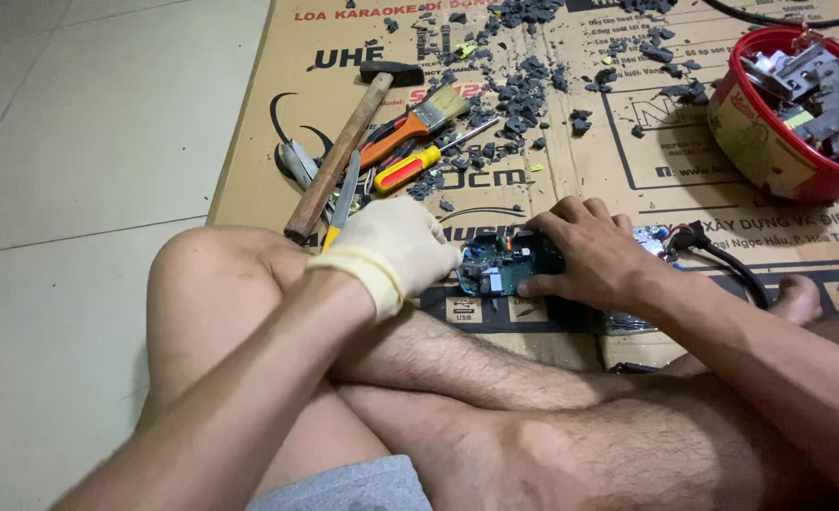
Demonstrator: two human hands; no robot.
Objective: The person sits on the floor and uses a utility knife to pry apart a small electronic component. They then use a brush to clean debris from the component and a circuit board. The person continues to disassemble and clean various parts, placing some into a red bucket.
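1. Crossed bare legs (457, 397) fill the foreground, just below both hands.
2. Left hand (393, 248), in a pale glove, is curled at the left edge of a green circuit board (495, 267); whether it grips anything I cannot tell.
3. Right hand (590, 251), bare, is pressed over the board's right side, fingers spread, holding it down on the cardboard (571, 161).
4. Black cable (736, 270) runs off just right of the right hand.
5. Beyond the left hand lie a hammer (339, 151), brush (419, 123) and screwdriver (415, 166).
6. Dark rubble (524, 99) is scattered beyond both hands.
7. Far right of the right hand stands a red bucket (760, 151) of metal parts.
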